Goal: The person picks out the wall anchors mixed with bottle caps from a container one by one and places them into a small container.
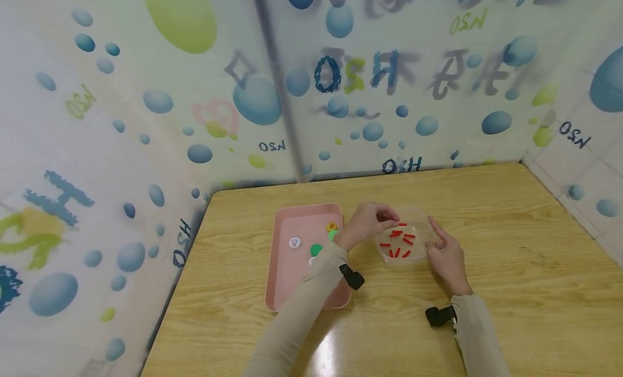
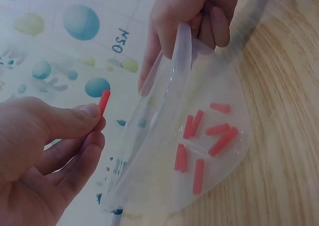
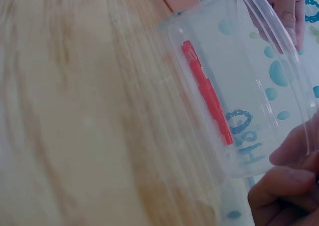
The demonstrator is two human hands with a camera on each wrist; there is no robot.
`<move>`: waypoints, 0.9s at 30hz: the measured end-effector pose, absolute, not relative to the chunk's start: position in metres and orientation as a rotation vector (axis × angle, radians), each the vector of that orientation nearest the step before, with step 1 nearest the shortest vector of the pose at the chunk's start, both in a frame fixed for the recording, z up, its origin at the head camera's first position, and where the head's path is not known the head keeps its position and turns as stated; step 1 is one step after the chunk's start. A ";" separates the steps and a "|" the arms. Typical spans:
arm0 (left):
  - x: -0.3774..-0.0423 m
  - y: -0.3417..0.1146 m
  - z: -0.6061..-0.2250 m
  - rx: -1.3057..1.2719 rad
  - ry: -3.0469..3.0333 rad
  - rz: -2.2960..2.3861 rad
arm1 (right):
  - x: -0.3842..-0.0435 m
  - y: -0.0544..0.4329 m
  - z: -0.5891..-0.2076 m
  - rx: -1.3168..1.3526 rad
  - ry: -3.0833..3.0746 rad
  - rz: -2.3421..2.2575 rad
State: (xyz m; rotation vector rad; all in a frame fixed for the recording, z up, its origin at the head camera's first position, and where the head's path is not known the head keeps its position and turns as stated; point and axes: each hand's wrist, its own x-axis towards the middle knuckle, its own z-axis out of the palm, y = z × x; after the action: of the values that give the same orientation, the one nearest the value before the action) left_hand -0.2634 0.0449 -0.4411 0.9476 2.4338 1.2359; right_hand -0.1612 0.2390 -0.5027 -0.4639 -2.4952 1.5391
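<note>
My left hand (image 1: 364, 224) hovers above the left side of a clear plastic container (image 1: 419, 237). Between thumb and forefinger it pinches a short red stick (image 2: 104, 102), held upright in the left wrist view. Several more red sticks (image 2: 199, 176) lie scattered on the container's bottom. My right hand (image 1: 449, 259) grips the container's right rim, with the thumb bent at the edge and the forefinger stretched along the outside. From the right wrist view, the sticks appear through the container's side as a red band (image 3: 212, 104).
Left of the container stands a pink tray (image 1: 292, 277), partly covered by my left forearm. In it lie a white disc (image 1: 295, 243), a green disc (image 1: 316, 250) and a yellow round piece (image 1: 332, 226). The wooden table (image 1: 511, 247) meets a patterned wall behind.
</note>
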 end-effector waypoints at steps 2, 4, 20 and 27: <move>-0.263 0.049 -0.442 0.951 2.437 1.235 | -0.161 0.240 -0.503 -0.464 -2.498 1.532; -0.261 0.052 -0.442 0.949 2.430 1.241 | -0.162 0.240 -0.504 -0.460 -2.496 1.531; -0.262 0.047 -0.443 0.968 2.406 1.250 | -0.168 0.238 -0.504 -0.435 -2.517 1.512; -0.262 0.036 -0.441 0.979 2.422 1.247 | -0.168 0.241 -0.501 -0.381 -2.545 1.487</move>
State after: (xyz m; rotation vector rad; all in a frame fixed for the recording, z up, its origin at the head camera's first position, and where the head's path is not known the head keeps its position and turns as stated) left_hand -0.2623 0.0364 -0.4410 0.9791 2.4218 1.2469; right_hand -0.1684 0.2408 -0.5006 -0.3807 -2.5450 1.4872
